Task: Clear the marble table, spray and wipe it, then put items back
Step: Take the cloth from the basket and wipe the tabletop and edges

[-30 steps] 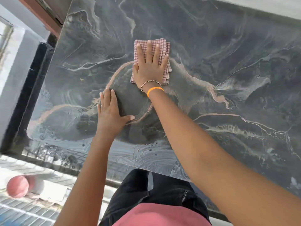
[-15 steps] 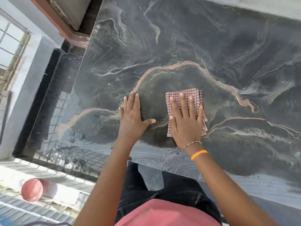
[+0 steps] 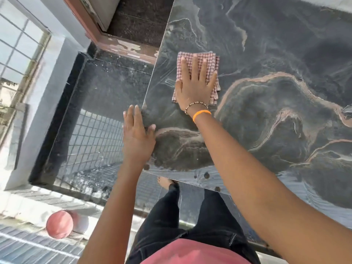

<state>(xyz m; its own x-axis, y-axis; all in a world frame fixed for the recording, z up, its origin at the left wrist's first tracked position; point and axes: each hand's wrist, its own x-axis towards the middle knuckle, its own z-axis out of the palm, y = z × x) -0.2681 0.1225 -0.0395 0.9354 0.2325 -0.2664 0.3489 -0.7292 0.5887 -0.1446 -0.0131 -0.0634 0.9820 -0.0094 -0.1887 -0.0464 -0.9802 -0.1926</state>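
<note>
- Marble table point(image 3: 266, 111): dark, veined, bare.
- Checked cloth point(image 3: 198, 60): folded, flat near table's 10 o'clock edge.
- Right hand point(image 3: 196, 86): fingers spread, pressing cloth.
- Left hand point(image 3: 137, 130): flat, fingers together, at table's 8 o'clock edge.

Dark speckled floor point(image 3: 114, 86) at the left, glossy, with a mirrored window grid point(image 3: 95, 138) in it. Black border strip point(image 3: 62, 115) along its left edge, beside a pale grey wall point(image 3: 47, 82). Window with thin bars point(image 3: 17, 46) at far left. Reddish-brown door frame point(image 3: 122, 46) at the top, paint chipped at its base. Round pink object point(image 3: 60, 223) at bottom left, near a white ledge point(image 3: 28, 202). Black trousers point(image 3: 163, 221), pink shirt point(image 3: 194, 252), one bare foot point(image 3: 164, 181) on the floor.
</note>
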